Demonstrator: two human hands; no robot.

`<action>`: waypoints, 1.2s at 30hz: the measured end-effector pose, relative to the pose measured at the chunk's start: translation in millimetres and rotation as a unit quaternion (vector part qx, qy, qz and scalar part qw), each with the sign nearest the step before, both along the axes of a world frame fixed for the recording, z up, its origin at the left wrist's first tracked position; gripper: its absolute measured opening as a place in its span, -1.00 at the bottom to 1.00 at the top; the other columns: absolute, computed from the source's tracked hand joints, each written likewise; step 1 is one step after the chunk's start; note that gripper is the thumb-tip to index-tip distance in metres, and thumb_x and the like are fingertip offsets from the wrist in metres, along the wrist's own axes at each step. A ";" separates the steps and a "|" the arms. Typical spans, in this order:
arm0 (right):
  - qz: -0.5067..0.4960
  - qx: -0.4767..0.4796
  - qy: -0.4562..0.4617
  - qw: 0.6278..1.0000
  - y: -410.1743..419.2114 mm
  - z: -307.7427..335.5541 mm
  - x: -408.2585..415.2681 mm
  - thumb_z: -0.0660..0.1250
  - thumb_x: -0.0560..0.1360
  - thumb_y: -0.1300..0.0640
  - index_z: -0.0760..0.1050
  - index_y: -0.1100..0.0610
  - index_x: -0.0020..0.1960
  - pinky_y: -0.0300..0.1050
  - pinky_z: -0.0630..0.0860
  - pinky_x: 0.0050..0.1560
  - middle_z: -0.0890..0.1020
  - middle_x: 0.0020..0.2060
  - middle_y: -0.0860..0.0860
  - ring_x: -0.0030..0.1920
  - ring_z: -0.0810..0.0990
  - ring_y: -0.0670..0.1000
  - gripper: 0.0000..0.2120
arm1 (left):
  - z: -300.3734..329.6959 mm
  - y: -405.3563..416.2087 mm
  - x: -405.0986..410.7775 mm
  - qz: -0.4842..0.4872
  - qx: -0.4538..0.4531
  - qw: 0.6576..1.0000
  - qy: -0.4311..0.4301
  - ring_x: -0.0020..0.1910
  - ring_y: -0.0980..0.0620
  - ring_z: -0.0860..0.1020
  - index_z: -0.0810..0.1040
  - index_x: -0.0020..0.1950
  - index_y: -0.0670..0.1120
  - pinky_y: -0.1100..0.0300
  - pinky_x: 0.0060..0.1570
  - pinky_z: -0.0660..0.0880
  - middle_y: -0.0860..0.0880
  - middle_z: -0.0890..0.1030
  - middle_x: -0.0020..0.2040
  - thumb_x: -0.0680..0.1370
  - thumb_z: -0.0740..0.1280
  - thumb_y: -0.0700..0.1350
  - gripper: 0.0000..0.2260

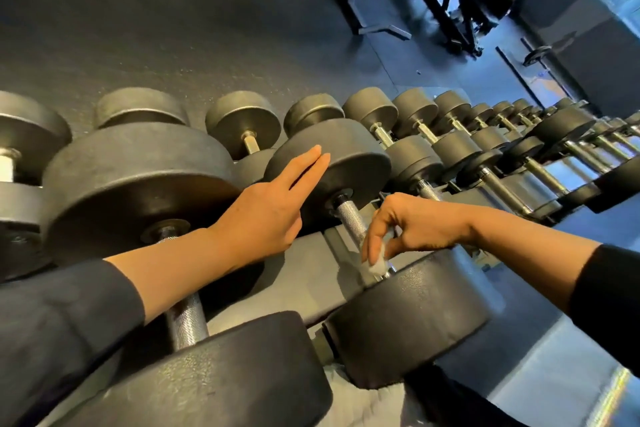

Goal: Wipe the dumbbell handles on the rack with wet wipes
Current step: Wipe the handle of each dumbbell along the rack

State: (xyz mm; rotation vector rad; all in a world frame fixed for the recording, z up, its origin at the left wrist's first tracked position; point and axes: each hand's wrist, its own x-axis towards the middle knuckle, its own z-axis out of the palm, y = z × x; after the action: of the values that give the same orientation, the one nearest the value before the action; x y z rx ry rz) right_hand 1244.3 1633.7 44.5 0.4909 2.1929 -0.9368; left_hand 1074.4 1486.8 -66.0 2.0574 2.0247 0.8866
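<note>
Left hand (273, 204) flat on dumbbell head (332, 156); right hand (412, 225) pinches wet wipe (377, 265) on handle (351, 218).

Round black dumbbell heads (325, 163), centre frame: matt, faintly pebbled rubber. Silver metal handle (349, 218): knurled, shiny. Crumpled white wet wipe (377, 265): soft cloth-like. Dark speckled floor (173, 28), upper left: matt.

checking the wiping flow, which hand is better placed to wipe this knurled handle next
Right. The right hand already pinches the small white wet wipe against the knurled steel dumbbell handle. The left hand lies flat with straight fingers on the round black dumbbell head, holding nothing.
</note>
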 end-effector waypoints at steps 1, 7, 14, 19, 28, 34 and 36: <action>-0.007 0.023 0.042 0.999 0.4 -2.4 0.3 0.39 0.44 0.33 0.64 0.02 -0.07 -0.33 0.47 0.14 0.66 0.00 -0.08 0.06 0.59 -0.21 -0.78 | 2.0 -3.0 -1.2 -0.003 -0.014 1.000 0.008 -0.53 0.09 0.29 0.07 0.56 -0.11 0.34 -0.50 0.24 -0.05 0.06 0.56 0.43 0.38 -0.22 -0.23; -0.043 0.008 0.227 0.973 -16.9 -7.4 -25.9 0.41 0.44 0.29 0.65 0.14 0.02 -0.31 0.50 0.13 0.67 0.00 -0.05 0.04 0.60 -0.17 -0.82 | 30.5 -37.6 -19.3 -0.015 -0.058 0.993 0.102 -0.48 0.11 0.31 0.18 0.52 -0.14 0.28 -0.49 0.41 -0.15 0.10 0.55 0.39 0.45 -0.21 -0.25; 0.058 -0.056 0.273 0.959 -50.8 -15.4 -64.1 0.42 0.44 0.24 0.66 0.14 0.00 -0.17 0.55 0.06 0.67 -0.08 -0.01 -0.07 0.61 -0.12 -0.86 | 71.0 -95.6 -26.2 0.129 -0.048 0.980 0.146 -0.44 0.01 0.49 0.35 0.38 -0.14 0.21 -0.51 0.48 -0.15 0.27 0.43 0.37 0.44 -0.27 -0.40; 0.086 -0.098 0.328 0.936 -64.6 -25.7 -76.7 0.42 0.45 0.25 0.66 0.17 0.02 -0.26 0.57 0.02 0.68 -0.09 0.00 -0.10 0.62 -0.12 -0.85 | 84.8 -133.0 -8.4 0.299 -0.054 0.945 0.121 -0.08 -0.10 0.57 0.41 0.35 -0.14 0.04 -0.30 0.58 -0.11 0.28 0.43 0.40 0.40 -0.28 -0.48; 0.063 -0.146 0.306 0.939 -66.6 -53.9 -96.0 0.40 0.47 0.28 0.64 0.14 0.07 -0.08 0.65 -0.18 0.68 -0.12 0.07 -0.22 0.67 0.02 -0.81 | 122.2 -129.3 22.0 0.478 -0.056 0.876 -0.023 0.21 0.20 0.38 0.44 0.34 -0.04 0.59 0.10 0.19 0.04 0.40 0.31 0.50 0.38 -0.21 -0.58; 0.035 -0.123 0.326 0.937 -76.5 -73.8 -103.7 0.39 0.48 0.22 0.66 0.12 -0.02 -0.05 0.64 -0.18 0.69 -0.22 0.08 -0.27 0.65 0.00 -0.88 | 119.9 -125.9 54.3 0.506 -0.107 0.856 -0.028 0.14 0.20 0.42 0.43 0.35 -0.03 0.62 0.06 0.21 0.07 0.38 0.31 0.49 0.39 -0.19 -0.57; 0.016 -0.096 0.353 0.931 -82.7 -86.0 -99.5 0.36 0.50 0.21 0.66 0.09 0.00 -0.07 0.62 -0.10 0.69 -0.18 0.04 -0.23 0.63 -0.04 -0.87 | 113.8 -125.4 59.8 0.518 -0.124 0.846 -0.025 0.23 0.12 0.42 0.45 0.33 -0.06 0.53 0.15 0.22 0.03 0.40 0.30 0.48 0.39 -0.21 -0.58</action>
State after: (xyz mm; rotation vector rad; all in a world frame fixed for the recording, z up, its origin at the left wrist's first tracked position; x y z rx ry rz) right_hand 1144.8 1551.0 -41.5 0.0057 2.6728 -1.4593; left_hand 1134.2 1361.4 47.8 0.6725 2.9921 0.6717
